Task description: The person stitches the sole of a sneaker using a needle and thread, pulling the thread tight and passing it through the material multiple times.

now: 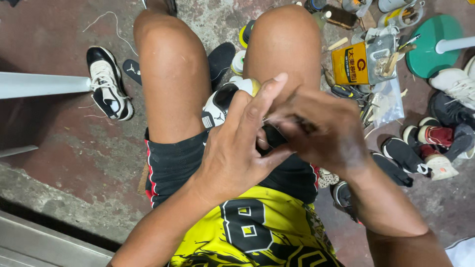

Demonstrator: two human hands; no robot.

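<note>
A black and white sneaker (pixel 221 102) rests between my knees, its heel end hidden under my hands. My left hand (pixel 237 148) lies over the shoe with fingers spread and pointing up; the thumb touches my right hand. My right hand (pixel 316 131) is curled tight over the shoe's dark part, fingertips pinched together. A thin pale thread or needle seems to show between the hands near the fingertips; I cannot tell which it is.
A second black and white sneaker (pixel 109 84) lies on the floor at left beside a white bar (pixel 44 84). A yellow tin (pixel 350 63) with tools, a green round stand base (pixel 435 44), and several shoes and soles (pixel 435 143) crowd the right.
</note>
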